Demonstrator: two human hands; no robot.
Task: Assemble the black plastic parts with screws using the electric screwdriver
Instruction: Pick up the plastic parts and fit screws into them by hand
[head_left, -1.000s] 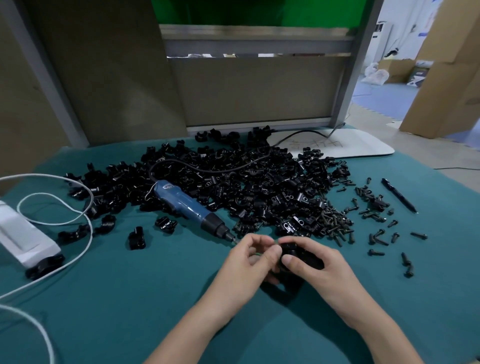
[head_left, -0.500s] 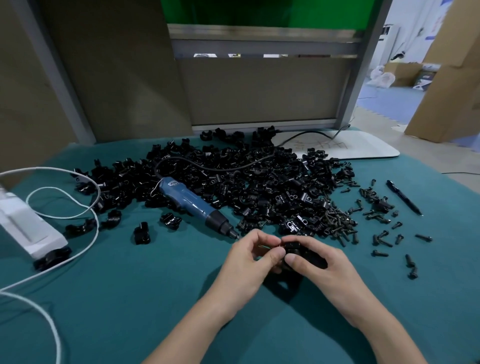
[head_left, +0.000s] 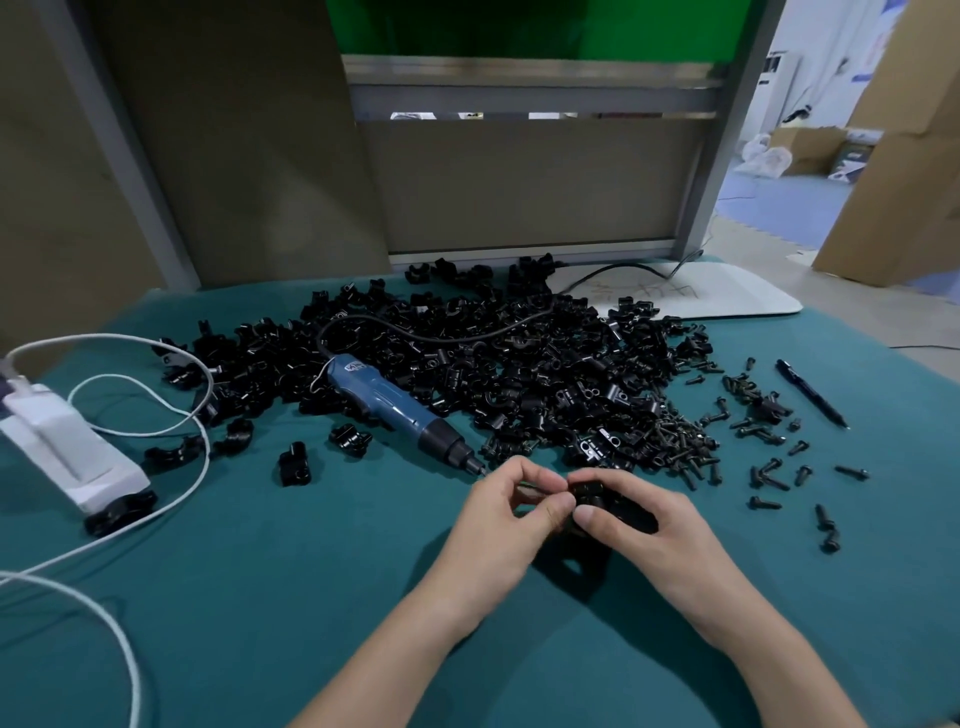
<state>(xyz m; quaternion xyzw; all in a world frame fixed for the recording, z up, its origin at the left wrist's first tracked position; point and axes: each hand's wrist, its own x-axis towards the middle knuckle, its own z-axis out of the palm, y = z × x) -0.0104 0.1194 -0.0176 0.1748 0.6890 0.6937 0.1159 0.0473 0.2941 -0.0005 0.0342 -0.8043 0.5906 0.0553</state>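
Note:
My right hand (head_left: 631, 525) grips a black plastic part (head_left: 597, 496) just above the teal cloth. My left hand (head_left: 511, 512) pinches something small and thin, probably a screw, against the part's left side; its fingers hide it mostly. The blue electric screwdriver (head_left: 400, 410) lies on the cloth, tip pointing at my left hand, untouched. A big heap of black plastic parts (head_left: 519, 364) covers the middle of the table. Loose black screws (head_left: 685, 447) lie piled and scattered to the right of the heap.
A white power adapter (head_left: 67, 457) with white cables (head_left: 156, 431) sits at the left. A black pen (head_left: 810, 392) lies at the right. A few stray black parts (head_left: 293, 462) lie left of the screwdriver. A white board (head_left: 727, 296) lies behind the heap, below a partition wall.
Both hands stay together on the part, fingers shifting slightly. The view has tilted a little; nothing else on the table has moved.

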